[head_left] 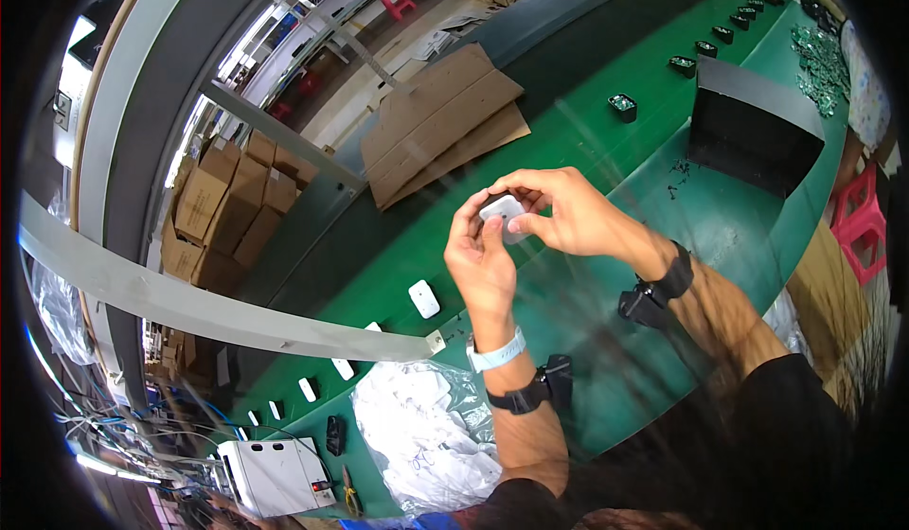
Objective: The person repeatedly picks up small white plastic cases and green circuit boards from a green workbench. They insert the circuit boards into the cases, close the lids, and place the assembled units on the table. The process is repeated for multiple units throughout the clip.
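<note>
Holding: one white casing [502,208], pinched by fingers and thumbs of both the left hand [481,254] and right hand [573,210], raised over the green counter [653,189]. Handling, as judged: thumbs near the edges, pressure even, piece kept level. Casing: smooth, plastic-looking, rounded corners; dark part at its far edge. Also: matching white casing [424,299], rounded oblong; black open-topped casing [622,106], boxy; crinkled clear bag [478,415], white contents.

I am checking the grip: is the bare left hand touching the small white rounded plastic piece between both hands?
Touching. In the head view, the left hand has its thumb tip on the face of the small white rounded plastic piece.
</note>
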Tool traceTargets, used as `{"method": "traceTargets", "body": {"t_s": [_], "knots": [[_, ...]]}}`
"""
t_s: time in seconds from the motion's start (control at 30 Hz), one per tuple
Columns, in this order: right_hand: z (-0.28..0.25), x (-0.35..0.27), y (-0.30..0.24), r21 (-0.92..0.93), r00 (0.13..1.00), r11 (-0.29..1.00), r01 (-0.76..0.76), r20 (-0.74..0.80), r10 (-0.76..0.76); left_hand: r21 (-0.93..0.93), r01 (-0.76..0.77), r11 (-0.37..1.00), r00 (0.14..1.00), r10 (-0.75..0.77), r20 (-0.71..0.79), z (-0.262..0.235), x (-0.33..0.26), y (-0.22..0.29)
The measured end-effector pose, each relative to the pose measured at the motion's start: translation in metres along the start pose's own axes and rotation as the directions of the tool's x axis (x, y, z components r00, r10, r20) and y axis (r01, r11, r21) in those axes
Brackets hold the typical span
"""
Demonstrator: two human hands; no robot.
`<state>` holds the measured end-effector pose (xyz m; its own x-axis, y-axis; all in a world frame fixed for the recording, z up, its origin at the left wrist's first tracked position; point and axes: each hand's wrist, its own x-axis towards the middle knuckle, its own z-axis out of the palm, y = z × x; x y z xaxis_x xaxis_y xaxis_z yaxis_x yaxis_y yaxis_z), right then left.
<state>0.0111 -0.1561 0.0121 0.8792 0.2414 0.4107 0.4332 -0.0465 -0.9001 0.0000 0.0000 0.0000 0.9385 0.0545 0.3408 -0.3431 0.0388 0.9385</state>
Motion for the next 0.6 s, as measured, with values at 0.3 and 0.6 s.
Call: {"method": "traceTargets", "body": {"t_s": [0.3,0.6], "knots": [[0.010,0.003,0.100,-0.359,0.979,0.920,-0.157,0.063,0.192,0.339,0.254,0.906,0.967,-0.247,-0.062,-0.008,0.007,-0.092],[0.017,-0.005,0.117,-0.473,0.978,0.856,-0.206,-0.118,0.170,0.472,0.141,0.870,0.990,-0.110,-0.093,-0.005,0.003,-0.130]]}}
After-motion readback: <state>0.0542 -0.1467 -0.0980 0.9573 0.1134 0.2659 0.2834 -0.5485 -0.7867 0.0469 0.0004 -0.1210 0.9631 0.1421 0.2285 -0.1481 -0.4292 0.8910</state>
